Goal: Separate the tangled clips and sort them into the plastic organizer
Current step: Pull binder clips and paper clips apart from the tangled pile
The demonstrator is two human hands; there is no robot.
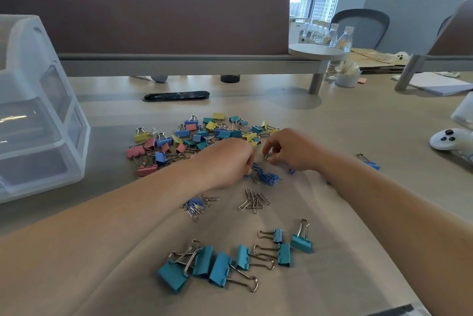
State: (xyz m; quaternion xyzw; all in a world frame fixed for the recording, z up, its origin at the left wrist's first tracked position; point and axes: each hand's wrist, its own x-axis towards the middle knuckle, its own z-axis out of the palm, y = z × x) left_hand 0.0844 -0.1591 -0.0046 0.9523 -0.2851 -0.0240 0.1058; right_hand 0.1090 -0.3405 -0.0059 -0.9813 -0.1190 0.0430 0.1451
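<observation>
Clips (194, 141) lie in a mixed pile at 12 o'clock from our hands. Teal binder clips (220, 268) are set apart at 6 o'clock, and the organizer (38, 116) stands at 9 o'clock. Our left hand (227, 159) curls its fingers onto a blue tangle (267, 177) and grips its edge. Our right hand (294, 152) pinches a silver clip (266, 156) between thumb and fingertips. We judge the pull to be the risk. If we tug too hard, the whole tangle may drag along, or the silver clip may spring free into the pile at 12 o'clock. Our left forearm lies near the silver heap (254, 202) and could sweep it back into the blue ones. The lone blue clip (369, 162) at 3 o'clock may be forgotten.
</observation>
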